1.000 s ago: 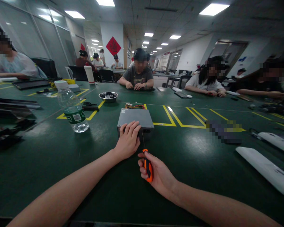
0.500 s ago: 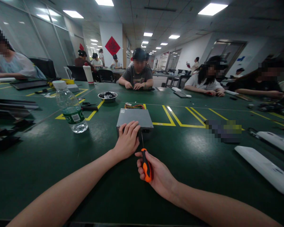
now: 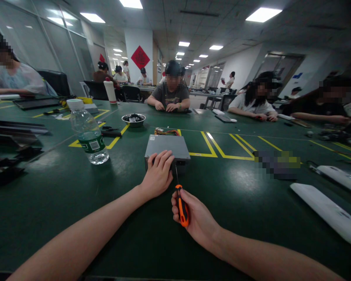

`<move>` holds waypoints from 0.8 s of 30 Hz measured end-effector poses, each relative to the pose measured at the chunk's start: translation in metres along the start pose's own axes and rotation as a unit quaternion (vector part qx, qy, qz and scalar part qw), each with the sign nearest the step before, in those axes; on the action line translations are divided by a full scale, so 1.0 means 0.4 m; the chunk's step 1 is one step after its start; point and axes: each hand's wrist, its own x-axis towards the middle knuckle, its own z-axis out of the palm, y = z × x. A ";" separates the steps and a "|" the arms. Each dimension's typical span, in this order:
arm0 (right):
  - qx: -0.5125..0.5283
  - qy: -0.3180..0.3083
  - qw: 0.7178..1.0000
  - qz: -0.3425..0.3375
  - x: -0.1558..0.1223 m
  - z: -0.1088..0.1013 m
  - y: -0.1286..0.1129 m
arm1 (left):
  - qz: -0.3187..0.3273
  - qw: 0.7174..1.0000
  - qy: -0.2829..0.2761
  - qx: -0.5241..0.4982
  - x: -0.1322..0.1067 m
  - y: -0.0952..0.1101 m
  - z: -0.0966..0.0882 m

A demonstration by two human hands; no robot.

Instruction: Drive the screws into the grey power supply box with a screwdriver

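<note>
A grey metal box (image 3: 167, 146) with coloured wires at its far end lies on the green table (image 3: 61, 195) in front of me. My left hand (image 3: 158, 174) rests on its near edge, fingers curled over the top and front face. My right hand (image 3: 193, 216) is closed round the orange-and-black handle of a screwdriver (image 3: 181, 207). The thin shaft points forward, and its tip meets the near face of the box beside my left fingers.
A clear water bottle (image 3: 87, 132) stands to the left, and a metal bowl (image 3: 133, 119) of small dark parts sits beyond it. White elongated covers (image 3: 324, 210) lie at the right. Dark parts lie at the left edge. Several people sit around the table.
Almost nothing differs: my right hand shifted very slightly on the screwdriver handle, while my left hand stayed on the box.
</note>
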 end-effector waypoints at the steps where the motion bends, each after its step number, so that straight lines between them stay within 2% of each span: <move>1: 0.000 0.002 1.000 0.005 -0.001 0.001 -0.001 | -0.001 1.000 0.001 -0.001 0.000 0.000 0.001; 6: 0.008 -0.002 1.000 0.007 0.003 -0.008 -0.001 | 0.001 1.000 0.002 -0.003 0.001 -0.001 0.000; 13: -0.003 -0.018 0.999 -0.026 0.012 -0.018 0.006 | -0.001 1.000 -0.003 0.001 0.001 0.001 -0.005; 18: -0.005 -0.001 1.000 0.005 -0.003 -0.003 -0.004 | 0.000 1.000 -0.003 0.003 0.001 0.000 -0.005; 24: 0.001 -0.016 1.000 0.013 0.001 -0.007 -0.006 | 0.000 1.000 -0.005 0.005 0.000 -0.001 -0.003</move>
